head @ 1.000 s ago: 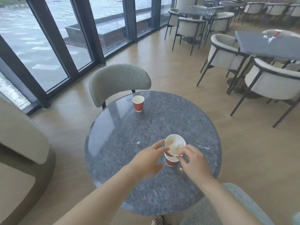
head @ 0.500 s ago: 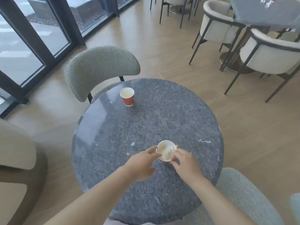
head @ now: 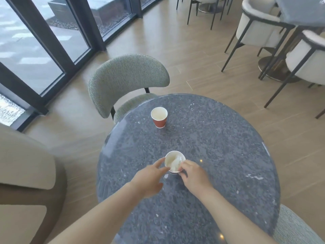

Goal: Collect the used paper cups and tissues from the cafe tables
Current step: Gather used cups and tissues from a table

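Observation:
A red paper cup (head: 175, 162) with a crumpled white tissue inside stands on the round grey stone table (head: 219, 147), near its middle front. My left hand (head: 149, 178) touches the cup's left side with fingertips and thumb. My right hand (head: 193, 175) pinches its right rim and wall. Only a sliver of red shows under the rim, so I cannot tell whether another cup sits below it. A second red paper cup (head: 159, 117), with nothing visible inside, stands upright at the table's far side, apart from both hands.
A grey-green fabric chair (head: 126, 81) is tucked in at the far side of the table. A beige armchair (head: 26, 169) stands at the left and another grey seat (head: 295, 228) at the bottom right. White chairs (head: 260, 30) and another table are at the back right; glass doors are at the left.
The tissue-filled cup, held above a second cup a second ago, has come down into it and now sits low on the table. Both hands stayed on it. The view has shifted.

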Motion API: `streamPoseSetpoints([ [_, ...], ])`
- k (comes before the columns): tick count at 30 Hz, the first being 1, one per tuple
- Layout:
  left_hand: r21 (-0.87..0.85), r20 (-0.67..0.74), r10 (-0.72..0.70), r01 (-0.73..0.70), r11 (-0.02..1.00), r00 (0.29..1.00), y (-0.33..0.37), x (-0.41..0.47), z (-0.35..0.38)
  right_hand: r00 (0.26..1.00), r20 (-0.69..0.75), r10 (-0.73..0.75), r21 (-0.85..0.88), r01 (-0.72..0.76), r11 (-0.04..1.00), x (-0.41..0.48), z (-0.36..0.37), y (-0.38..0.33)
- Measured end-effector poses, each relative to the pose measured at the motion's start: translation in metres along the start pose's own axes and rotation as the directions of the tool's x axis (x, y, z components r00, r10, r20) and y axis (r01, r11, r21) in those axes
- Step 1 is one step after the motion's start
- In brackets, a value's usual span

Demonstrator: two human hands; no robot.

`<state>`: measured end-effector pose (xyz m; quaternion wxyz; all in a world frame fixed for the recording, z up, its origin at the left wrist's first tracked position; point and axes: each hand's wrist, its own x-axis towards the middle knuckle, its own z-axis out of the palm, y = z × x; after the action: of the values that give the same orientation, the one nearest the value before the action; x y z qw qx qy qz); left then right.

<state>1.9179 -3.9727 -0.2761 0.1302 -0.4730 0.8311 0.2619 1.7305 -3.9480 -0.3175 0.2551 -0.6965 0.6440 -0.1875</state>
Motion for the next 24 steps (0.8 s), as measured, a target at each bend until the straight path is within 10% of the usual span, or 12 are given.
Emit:
streamPoseSetpoints([
  [14,-0.084,-0.375,0.019,-0.054,0.995,0.927,-0.071,0.068,-0.094,0.927,-0.367,-0.079,-0.016,0.079,0.997,0.131,-0.074,-0.051],
  [24,-0.137,-0.366,-0.148,0.104,0.985,0.919,-0.127,0.102,-0.095,0.995,-0.072,-0.069,-0.055,0.065,0.996,0.200,-0.022,-0.057],
])
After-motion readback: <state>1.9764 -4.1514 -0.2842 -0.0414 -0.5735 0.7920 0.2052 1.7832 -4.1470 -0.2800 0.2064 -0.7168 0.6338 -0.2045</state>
